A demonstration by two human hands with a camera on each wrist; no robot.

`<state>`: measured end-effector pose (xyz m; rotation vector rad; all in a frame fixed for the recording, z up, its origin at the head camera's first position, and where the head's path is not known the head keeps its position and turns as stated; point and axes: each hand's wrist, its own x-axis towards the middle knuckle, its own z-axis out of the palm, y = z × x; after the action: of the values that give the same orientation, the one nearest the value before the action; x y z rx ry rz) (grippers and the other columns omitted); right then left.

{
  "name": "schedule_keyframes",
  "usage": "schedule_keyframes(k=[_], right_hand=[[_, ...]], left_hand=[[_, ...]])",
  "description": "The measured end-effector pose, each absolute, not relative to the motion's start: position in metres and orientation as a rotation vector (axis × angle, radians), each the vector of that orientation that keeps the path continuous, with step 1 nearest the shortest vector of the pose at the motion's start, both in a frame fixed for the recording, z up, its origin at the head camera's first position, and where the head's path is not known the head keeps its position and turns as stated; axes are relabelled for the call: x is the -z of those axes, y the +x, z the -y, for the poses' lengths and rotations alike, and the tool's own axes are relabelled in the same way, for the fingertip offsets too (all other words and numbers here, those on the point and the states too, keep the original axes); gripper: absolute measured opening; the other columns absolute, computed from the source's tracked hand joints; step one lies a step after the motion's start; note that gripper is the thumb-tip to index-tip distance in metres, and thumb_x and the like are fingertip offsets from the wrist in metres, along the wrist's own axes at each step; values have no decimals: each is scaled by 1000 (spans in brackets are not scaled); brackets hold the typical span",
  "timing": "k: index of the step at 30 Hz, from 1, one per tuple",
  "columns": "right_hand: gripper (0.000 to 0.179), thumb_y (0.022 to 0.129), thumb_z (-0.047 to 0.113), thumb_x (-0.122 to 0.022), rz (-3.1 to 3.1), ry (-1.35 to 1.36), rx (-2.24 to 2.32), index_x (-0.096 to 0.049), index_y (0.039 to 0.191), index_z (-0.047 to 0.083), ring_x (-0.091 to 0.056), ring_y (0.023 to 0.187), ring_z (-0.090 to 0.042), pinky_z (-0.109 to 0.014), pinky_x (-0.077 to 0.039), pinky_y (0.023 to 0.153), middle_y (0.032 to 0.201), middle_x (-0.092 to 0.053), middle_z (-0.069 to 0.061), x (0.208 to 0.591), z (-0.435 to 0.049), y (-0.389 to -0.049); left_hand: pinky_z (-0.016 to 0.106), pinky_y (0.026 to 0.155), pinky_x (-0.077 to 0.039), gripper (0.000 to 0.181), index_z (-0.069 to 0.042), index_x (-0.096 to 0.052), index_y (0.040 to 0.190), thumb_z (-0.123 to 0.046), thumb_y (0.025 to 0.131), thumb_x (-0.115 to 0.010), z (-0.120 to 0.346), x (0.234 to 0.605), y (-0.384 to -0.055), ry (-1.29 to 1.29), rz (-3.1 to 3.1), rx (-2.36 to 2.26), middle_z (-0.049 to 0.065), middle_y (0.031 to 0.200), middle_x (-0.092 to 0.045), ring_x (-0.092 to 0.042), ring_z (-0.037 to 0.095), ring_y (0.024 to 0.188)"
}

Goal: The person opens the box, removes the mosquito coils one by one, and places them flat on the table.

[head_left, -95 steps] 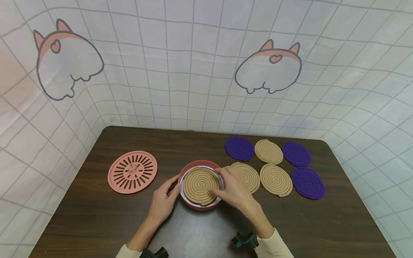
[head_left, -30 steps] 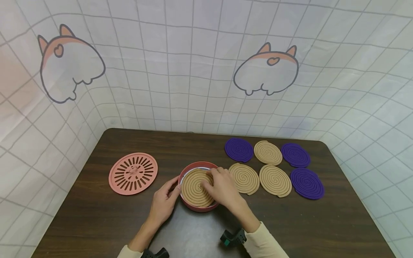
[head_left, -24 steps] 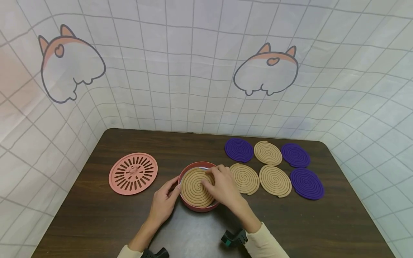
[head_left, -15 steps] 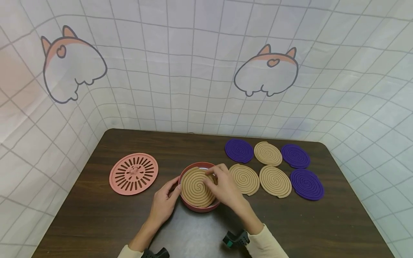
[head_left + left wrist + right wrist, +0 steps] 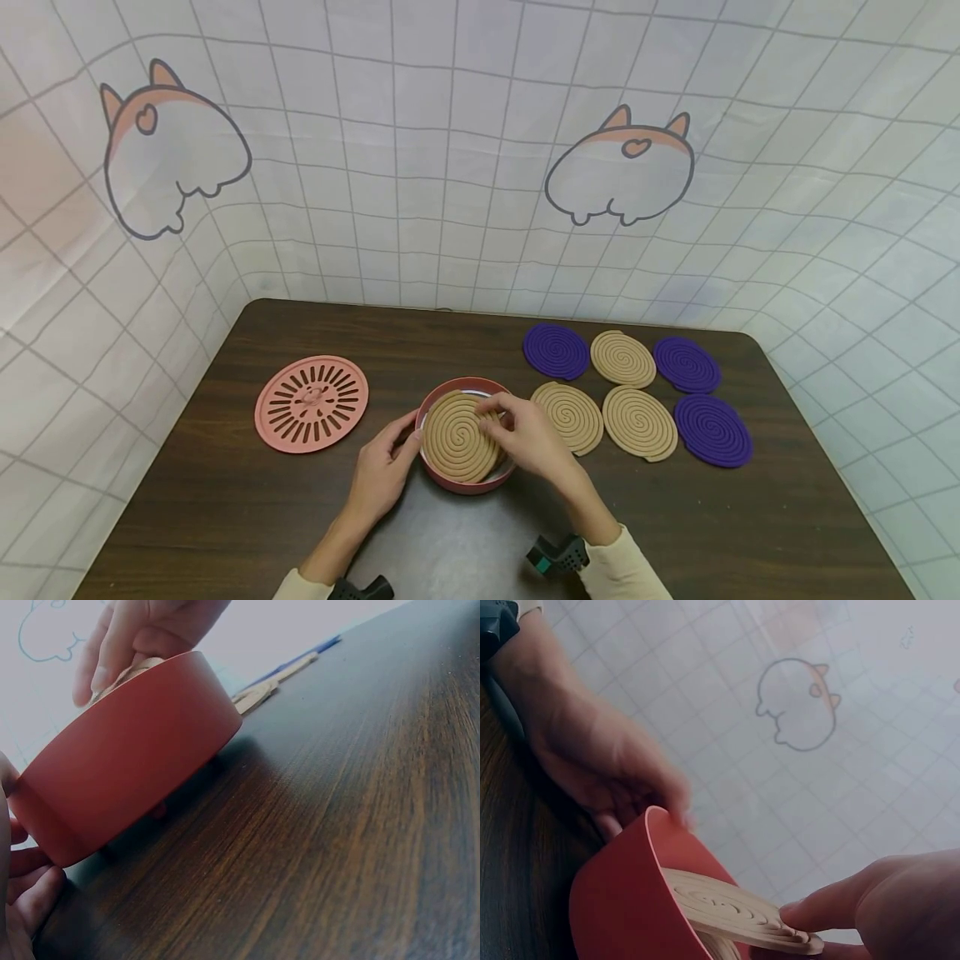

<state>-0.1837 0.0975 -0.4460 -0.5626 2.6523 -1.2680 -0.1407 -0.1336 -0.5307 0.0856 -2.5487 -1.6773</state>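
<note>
Near the table's middle stands a round red box (image 5: 467, 490), its pale inside partly showing. My left hand (image 5: 381, 468) holds the box by its left side, thumb at the rim. A tan mosquito coil (image 5: 456, 442) lies over the box's opening, and my right hand (image 5: 528, 433) pinches its right edge. In the right wrist view this coil (image 5: 720, 900) is tilted, its far edge inside the box and its near edge raised between thumb and fingers. Part of another tan coil (image 5: 718, 946) shows beneath it. The box's red wall (image 5: 135, 754) fills much of the left wrist view.
A pink slotted lid (image 5: 311, 404) lies to the left. On the right lie three tan coils (image 5: 640, 422) and three purple coils (image 5: 713, 430), close together on the dark wooden table (image 5: 225, 517). A white gridded curtain (image 5: 420, 167) hangs behind and at the sides.
The tan coil sat centred in the box at first; it has shifted left and its right edge is lifted. My right hand moved left, then slightly back right. The left hand has stayed on the box.
</note>
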Motion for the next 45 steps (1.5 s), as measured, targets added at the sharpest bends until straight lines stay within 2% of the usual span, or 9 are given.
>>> schedule_keyframes(k=[13, 20, 26, 30, 35, 45], right_hand=[[20, 93, 11, -69, -2580, -605, 1289, -73, 113, 10, -50, 58, -3, -19, -43, 51, 78, -68, 0, 448, -99, -185], [20, 94, 12, -68, -2552, -603, 1342, -73, 113, 9, -52, 60, -3, -19, -46, 53, 82, -70, -3, 449, -101, -183], [18, 94, 13, -69, -2583, -585, 1394, -75, 111, 10, -50, 62, -2, -19, -43, 55, 90, -73, -3, 450, -104, -183], [17, 94, 15, -69, -2613, -570, 1406, -75, 110, 11, -47, 59, -3, -19, -40, 53, 82, -71, -2, 449, -107, -182], [18, 95, 15, -69, -2596, -550, 1427, -75, 111, 10, -53, 65, -3, -19, -44, 56, 97, -74, -6, 448, -111, -181], [18, 96, 13, -67, -2543, -483, 1502, -73, 111, 8, -54, 65, -6, -19, -45, 56, 91, -72, -9, 446, -122, -176]], left_hand=[[36, 99, -54, 38, -21, -62, 137, -34, 101, -59, 134, 530, -139, 80, 2548, 1671, 1, 134, -66, -63, 14, 121], [41, 101, -53, 39, -20, -62, 137, -35, 101, -59, 134, 530, -139, 90, 2555, 1665, 2, 135, -65, -63, 16, 124], [41, 101, -53, 39, -21, -62, 137, -35, 101, -59, 134, 530, -139, 95, 2557, 1660, 1, 135, -66, -63, 16, 123], [42, 101, -53, 39, -21, -62, 137, -35, 101, -59, 134, 530, -139, 100, 2561, 1658, 1, 135, -66, -63, 16, 124], [45, 102, -52, 39, -22, -62, 138, -35, 101, -58, 134, 530, -140, 112, 2576, 1663, 1, 136, -65, -62, 17, 125], [45, 103, -51, 39, -23, -61, 138, -36, 101, -58, 135, 530, -141, 96, 2571, 1677, 0, 137, -64, -61, 17, 127]])
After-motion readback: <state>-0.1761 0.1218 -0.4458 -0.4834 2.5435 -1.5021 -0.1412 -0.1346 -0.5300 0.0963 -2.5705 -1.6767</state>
